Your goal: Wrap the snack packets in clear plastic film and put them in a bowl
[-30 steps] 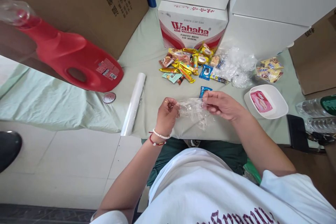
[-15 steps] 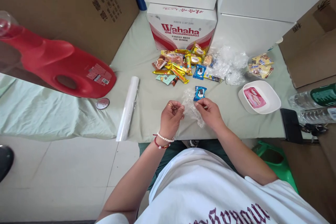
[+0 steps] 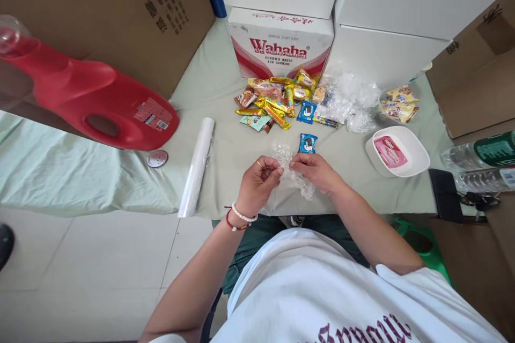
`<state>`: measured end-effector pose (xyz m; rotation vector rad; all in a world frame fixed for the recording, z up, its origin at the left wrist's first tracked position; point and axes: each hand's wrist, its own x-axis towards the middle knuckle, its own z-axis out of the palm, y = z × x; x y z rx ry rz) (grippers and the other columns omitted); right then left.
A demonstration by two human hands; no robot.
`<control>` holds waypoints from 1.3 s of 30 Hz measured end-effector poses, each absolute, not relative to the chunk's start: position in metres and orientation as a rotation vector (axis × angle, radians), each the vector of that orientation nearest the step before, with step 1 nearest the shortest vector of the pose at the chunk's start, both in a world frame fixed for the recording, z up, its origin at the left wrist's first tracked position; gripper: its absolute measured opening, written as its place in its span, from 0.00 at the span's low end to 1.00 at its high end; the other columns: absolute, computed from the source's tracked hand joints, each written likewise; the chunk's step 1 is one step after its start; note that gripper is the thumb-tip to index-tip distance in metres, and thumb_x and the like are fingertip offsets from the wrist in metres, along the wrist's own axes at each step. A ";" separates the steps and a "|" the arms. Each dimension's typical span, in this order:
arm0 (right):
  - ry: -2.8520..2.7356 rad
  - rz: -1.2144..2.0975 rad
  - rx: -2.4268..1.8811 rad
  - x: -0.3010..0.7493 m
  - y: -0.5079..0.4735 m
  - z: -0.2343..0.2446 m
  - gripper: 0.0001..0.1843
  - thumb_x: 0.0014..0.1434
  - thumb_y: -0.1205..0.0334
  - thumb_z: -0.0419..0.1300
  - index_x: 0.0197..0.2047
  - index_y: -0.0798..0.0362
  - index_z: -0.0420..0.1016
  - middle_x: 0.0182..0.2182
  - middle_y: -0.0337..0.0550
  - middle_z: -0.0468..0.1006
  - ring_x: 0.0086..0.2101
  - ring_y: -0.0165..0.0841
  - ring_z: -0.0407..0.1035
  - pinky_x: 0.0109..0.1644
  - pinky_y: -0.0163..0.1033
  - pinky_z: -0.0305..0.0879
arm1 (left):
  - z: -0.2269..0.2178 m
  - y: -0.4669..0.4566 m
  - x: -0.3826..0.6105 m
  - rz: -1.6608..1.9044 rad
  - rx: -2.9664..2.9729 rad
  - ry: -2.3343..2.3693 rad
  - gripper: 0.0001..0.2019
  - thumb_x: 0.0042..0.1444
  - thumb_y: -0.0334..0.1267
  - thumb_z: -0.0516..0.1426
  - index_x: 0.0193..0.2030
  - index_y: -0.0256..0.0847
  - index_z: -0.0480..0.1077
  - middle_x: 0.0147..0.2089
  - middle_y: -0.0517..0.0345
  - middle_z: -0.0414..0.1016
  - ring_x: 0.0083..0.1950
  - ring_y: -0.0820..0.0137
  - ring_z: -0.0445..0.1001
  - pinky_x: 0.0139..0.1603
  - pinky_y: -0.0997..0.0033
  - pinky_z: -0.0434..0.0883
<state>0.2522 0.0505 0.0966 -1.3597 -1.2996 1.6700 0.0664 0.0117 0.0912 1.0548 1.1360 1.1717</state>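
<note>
A crumpled piece of clear plastic film (image 3: 300,183) hangs between my two hands, over the near part of the table. My left hand (image 3: 260,179) pinches it with thumb and forefinger. From the other side, my right hand (image 3: 316,170) grips it, also between thumb and fingertips. Just beyond my right hand lies a small blue snack packet (image 3: 308,143). Farther back is a pile of wrapped snacks (image 3: 276,107), with a second blue packet (image 3: 307,111) at its right side. Crumpled clear plastic (image 3: 350,96) is heaped beside the pile.
A white plastic tub (image 3: 414,158) stands right, near a phone (image 3: 444,195) and plastic bottles (image 3: 493,150). A white roll of film (image 3: 197,166) and a large red bottle (image 3: 100,102) are left. The Wahaha box (image 3: 279,45) stands at the back. Yellow packets (image 3: 400,102) lie right of the heap.
My right hand has moved left, closer to my left hand, with the film between them. My left wrist has shifted slightly left. The snacks and tub have stayed in place.
</note>
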 end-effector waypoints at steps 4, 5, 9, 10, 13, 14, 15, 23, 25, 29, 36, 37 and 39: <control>-0.867 1.825 -1.327 0.268 0.050 0.097 0.18 0.41 0.51 0.74 0.28 0.52 0.73 0.25 0.33 0.67 0.25 0.25 0.54 0.28 0.33 0.50 | 0.090 0.027 0.042 1.234 0.877 1.129 0.21 0.48 0.49 0.73 0.37 0.41 0.70 0.30 0.65 0.69 0.26 0.79 0.67 0.26 0.78 0.69; -0.796 1.832 -1.320 0.271 0.049 0.097 0.19 0.40 0.52 0.75 0.28 0.52 0.73 0.25 0.33 0.68 0.25 0.24 0.54 0.27 0.32 0.50 | 0.089 0.032 0.035 1.273 0.817 1.148 0.22 0.46 0.49 0.73 0.38 0.42 0.69 0.32 0.65 0.70 0.27 0.79 0.67 0.28 0.78 0.70; -0.662 1.747 -1.297 0.270 0.037 0.098 0.21 0.39 0.51 0.77 0.28 0.51 0.73 0.25 0.33 0.68 0.24 0.24 0.54 0.23 0.31 0.46 | 0.080 0.036 0.027 1.441 0.511 1.400 0.29 0.41 0.52 0.75 0.41 0.43 0.65 0.43 0.62 0.71 0.38 0.75 0.73 0.38 0.71 0.78; -0.658 1.704 -1.301 0.265 0.033 0.097 0.21 0.40 0.49 0.77 0.28 0.51 0.72 0.25 0.33 0.68 0.23 0.23 0.55 0.22 0.31 0.45 | 0.077 0.032 0.031 1.427 0.459 1.464 0.30 0.42 0.56 0.74 0.41 0.43 0.65 0.45 0.60 0.71 0.41 0.73 0.74 0.39 0.69 0.78; -0.689 1.633 -1.309 0.247 0.021 0.093 0.23 0.44 0.45 0.76 0.27 0.50 0.72 0.25 0.34 0.71 0.22 0.24 0.56 0.21 0.31 0.47 | 0.069 0.014 0.053 1.221 0.443 1.463 0.31 0.46 0.67 0.67 0.40 0.41 0.70 0.46 0.54 0.73 0.47 0.66 0.74 0.39 0.66 0.78; -0.701 1.641 -1.304 0.241 0.017 0.091 0.23 0.44 0.44 0.75 0.28 0.50 0.72 0.25 0.34 0.72 0.22 0.24 0.56 0.21 0.31 0.47 | 0.066 0.010 0.062 1.151 0.460 1.421 0.31 0.48 0.69 0.65 0.39 0.40 0.71 0.45 0.53 0.74 0.46 0.65 0.74 0.38 0.67 0.77; -0.710 1.662 -1.295 0.237 0.014 0.089 0.23 0.44 0.43 0.75 0.28 0.50 0.72 0.25 0.34 0.72 0.22 0.24 0.56 0.21 0.31 0.48 | 0.064 0.007 0.071 1.105 0.481 1.385 0.30 0.49 0.68 0.65 0.37 0.40 0.73 0.44 0.52 0.75 0.45 0.66 0.74 0.37 0.68 0.75; -0.471 1.611 -1.161 0.249 0.009 0.074 0.23 0.45 0.48 0.78 0.31 0.49 0.70 0.29 0.34 0.75 0.29 0.28 0.66 0.30 0.32 0.66 | 0.048 0.033 0.094 1.364 0.398 1.454 0.17 0.61 0.55 0.58 0.34 0.45 0.62 0.31 0.63 0.71 0.31 0.73 0.72 0.33 0.73 0.71; -0.403 1.533 -1.135 0.260 0.012 0.067 0.24 0.45 0.48 0.78 0.33 0.47 0.68 0.33 0.35 0.77 0.34 0.31 0.71 0.38 0.37 0.73 | 0.041 0.037 0.092 1.417 0.383 1.521 0.17 0.63 0.56 0.54 0.36 0.46 0.59 0.29 0.67 0.68 0.26 0.74 0.70 0.29 0.74 0.69; -0.373 1.452 -1.259 0.277 0.018 0.048 0.23 0.48 0.46 0.73 0.36 0.45 0.64 0.35 0.37 0.79 0.34 0.34 0.73 0.36 0.42 0.74 | 0.027 0.041 0.076 1.392 0.639 1.725 0.19 0.67 0.59 0.50 0.35 0.48 0.55 0.24 0.71 0.60 0.19 0.76 0.61 0.22 0.73 0.61; -0.999 1.224 -1.701 0.301 0.035 0.026 0.16 0.62 0.43 0.59 0.36 0.44 0.62 0.23 0.33 0.71 0.20 0.33 0.64 0.25 0.40 0.59 | 0.025 0.044 0.022 1.021 1.159 2.014 0.18 0.67 0.58 0.53 0.34 0.48 0.62 0.22 0.63 0.64 0.25 0.65 0.70 0.31 0.67 0.62; -1.104 1.171 -1.727 0.303 0.037 0.025 0.16 0.63 0.42 0.57 0.35 0.45 0.62 0.22 0.33 0.71 0.20 0.33 0.64 0.27 0.40 0.60 | 0.025 0.044 0.018 0.952 1.122 1.986 0.19 0.67 0.59 0.52 0.33 0.47 0.64 0.21 0.62 0.66 0.24 0.65 0.70 0.30 0.66 0.62; -1.243 1.097 -1.755 0.305 0.042 0.024 0.16 0.65 0.42 0.56 0.35 0.45 0.62 0.22 0.33 0.71 0.19 0.33 0.65 0.30 0.41 0.62 | 0.024 0.042 0.015 0.845 1.058 1.845 0.24 0.65 0.63 0.50 0.31 0.46 0.66 0.20 0.59 0.67 0.21 0.66 0.67 0.27 0.66 0.61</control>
